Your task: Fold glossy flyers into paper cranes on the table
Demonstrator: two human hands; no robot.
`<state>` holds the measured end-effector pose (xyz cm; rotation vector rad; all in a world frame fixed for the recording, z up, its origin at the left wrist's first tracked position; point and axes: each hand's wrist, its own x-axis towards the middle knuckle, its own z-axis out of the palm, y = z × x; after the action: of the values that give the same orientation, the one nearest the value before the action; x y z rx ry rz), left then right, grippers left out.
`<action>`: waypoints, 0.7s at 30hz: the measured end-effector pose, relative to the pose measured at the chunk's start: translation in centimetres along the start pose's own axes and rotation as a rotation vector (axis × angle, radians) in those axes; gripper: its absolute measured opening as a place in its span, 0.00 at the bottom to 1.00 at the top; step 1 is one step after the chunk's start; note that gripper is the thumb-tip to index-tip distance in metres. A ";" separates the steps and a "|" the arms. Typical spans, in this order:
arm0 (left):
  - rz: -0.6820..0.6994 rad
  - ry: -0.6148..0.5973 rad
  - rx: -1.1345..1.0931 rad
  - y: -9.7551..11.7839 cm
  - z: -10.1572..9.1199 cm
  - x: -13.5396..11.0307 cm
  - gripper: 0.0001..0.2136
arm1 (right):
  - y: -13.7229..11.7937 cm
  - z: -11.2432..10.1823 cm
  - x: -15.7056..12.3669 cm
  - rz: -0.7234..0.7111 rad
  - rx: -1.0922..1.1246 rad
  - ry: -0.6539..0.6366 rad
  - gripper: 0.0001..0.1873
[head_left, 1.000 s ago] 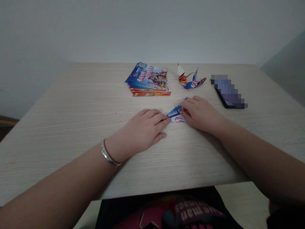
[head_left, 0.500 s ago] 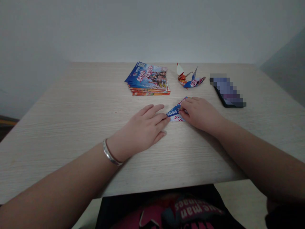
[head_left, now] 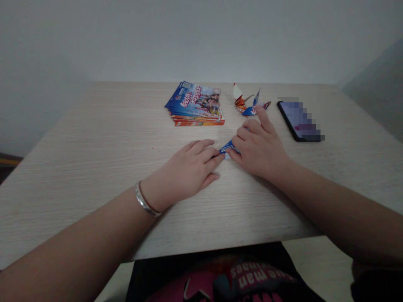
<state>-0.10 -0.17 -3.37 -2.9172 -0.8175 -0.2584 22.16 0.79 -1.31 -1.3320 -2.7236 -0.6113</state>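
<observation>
A small piece of folded paper (head_left: 227, 147), printed blue and white, lies on the table between my hands. My left hand (head_left: 193, 167) rests beside it with fingers spread and fairly flat; two fingertips press down its pointed left end. Over the right part of the paper, my right hand (head_left: 260, 147) has its thumb and bent fingers pressed together, while one finger sticks out toward the back. Most of the paper's right side is hidden under this hand. Just beyond stand two folded paper cranes, a blue one (head_left: 248, 111) partly covered by the raised finger and an orange one (head_left: 239, 103).
A fanned stack of printed paper sheets (head_left: 197, 100) lies behind my left hand. To the right is a phone (head_left: 294, 119), its screen blurred out. The pale wooden table (head_left: 103, 138) meets a wall at the back, and its front edge is near my lap.
My right hand has shifted slightly left along the folded paper, covering more of it, and one finger has lifted outward. My left hand has stayed nearly still.
</observation>
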 end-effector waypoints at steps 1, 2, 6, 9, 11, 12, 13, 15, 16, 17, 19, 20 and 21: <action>-0.007 -0.003 0.002 0.1 0.0 0.1 0.22 | -0.1 0.0 0.1 -0.016 0.010 0.007 0.22; -0.012 -0.005 0.004 0.2 0.0 0.1 0.22 | -0.1 0.0 0.2 -0.023 0.027 0.006 0.21; -0.017 -0.025 -0.003 0.4 0.0 0.2 0.26 | -0.1 0.8 0.5 0.039 0.122 -0.074 0.18; -0.002 -0.079 -0.031 -0.1 -0.1 -0.1 0.27 | 0.2 1.6 0.6 0.081 0.215 -0.140 0.15; 0.003 -0.138 -0.049 -0.4 -0.3 -0.4 0.28 | 0.5 2.0 0.6 0.082 0.250 -0.148 0.14; -0.002 -0.164 -0.050 -0.5 -0.4 -0.5 0.28 | 0.6 2.1 0.5 0.081 0.259 -0.144 0.14; -0.005 -0.186 -0.049 -0.6 -0.5 -0.6 0.29 | 0.6 2.2 0.5 0.082 0.266 -0.141 0.14; -0.009 -0.208 -0.043 -0.6 -0.8 -0.7 0.30 | 0.6 2.3 0.5 0.085 0.276 -0.149 0.14; -0.009 -0.211 -0.042 -0.6 -0.8 -0.7 0.30 | 0.6 2.3 0.5 0.088 0.279 -0.154 0.14; -0.009 -0.210 -0.042 -0.5 -0.9 -0.6 0.30 | 0.6 2.3 0.5 0.092 0.283 -0.158 0.14; -0.021 -0.204 -0.040 -0.4 -1.0 -0.5 0.30 | 0.5 2.4 0.6 0.099 0.289 -0.157 0.13; -0.029 -0.199 -0.038 -0.3 -1.0 -0.4 0.29 | 0.4 2.4 0.6 0.100 0.291 -0.156 0.13; -0.036 -0.192 -0.036 -0.3 -1.0 -0.3 0.29 | 0.4 2.4 0.7 0.101 0.292 -0.155 0.13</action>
<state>-0.67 -0.23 -2.46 -2.9978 -0.9002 0.0056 22.36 2.38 -3.24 -1.4813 -2.7038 -0.1004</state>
